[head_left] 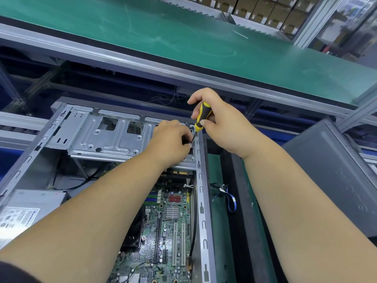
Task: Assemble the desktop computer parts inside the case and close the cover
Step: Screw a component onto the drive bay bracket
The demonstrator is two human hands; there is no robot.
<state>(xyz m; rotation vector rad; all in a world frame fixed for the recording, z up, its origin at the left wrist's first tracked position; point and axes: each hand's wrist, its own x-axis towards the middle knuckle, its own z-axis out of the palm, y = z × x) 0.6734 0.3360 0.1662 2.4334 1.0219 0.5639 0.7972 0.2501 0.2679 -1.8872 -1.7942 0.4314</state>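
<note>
At the case's far corner: drive cage [106, 137] being screwed.
Right hand [220, 123]: grips screwdriver [201, 117], driving downward.
Left hand [171, 139]: fingers pinch at its tip, apparently steadying a screw.

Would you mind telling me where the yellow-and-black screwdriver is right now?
In the head view, the yellow-and-black screwdriver sits upper centre in the right hand, its tip by the left hand at the grey metal drive cage's right end.
</note>
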